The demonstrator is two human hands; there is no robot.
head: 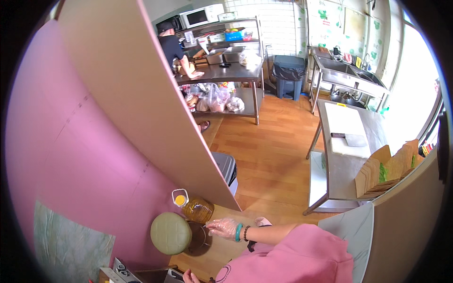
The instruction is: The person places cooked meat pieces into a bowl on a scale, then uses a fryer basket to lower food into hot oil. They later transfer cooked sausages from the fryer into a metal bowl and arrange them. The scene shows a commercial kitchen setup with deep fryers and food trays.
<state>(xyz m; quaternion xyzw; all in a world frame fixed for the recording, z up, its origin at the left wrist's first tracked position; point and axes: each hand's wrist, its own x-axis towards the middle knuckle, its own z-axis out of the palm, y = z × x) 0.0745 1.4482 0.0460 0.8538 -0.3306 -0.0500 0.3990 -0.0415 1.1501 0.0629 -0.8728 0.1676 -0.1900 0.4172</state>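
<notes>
My right hand [224, 229], in a clear plastic glove with a teal bangle and a beaded bracelet at the wrist, reaches out leftward above the floor. Its fingers are loosely spread, and nothing shows in them. Just left of it stand a round green padded stool [171, 233] and a large bottle of yellow oil [199, 210] with a yellow cap and white handle. My left hand [191, 277] shows only as some bare fingers at the bottom edge; the rest is cut off, so what it does cannot be told.
A pink-faced partition [148, 106] rises at left. Behind it a person [173, 49] leans on a steel table [226, 73]. At right, a steel table [339, 177] bears a white cutting board [345, 120], a cleaver [355, 140] and paper bags [370, 173]. A lidded bin [226, 166] stands past the partition's edge.
</notes>
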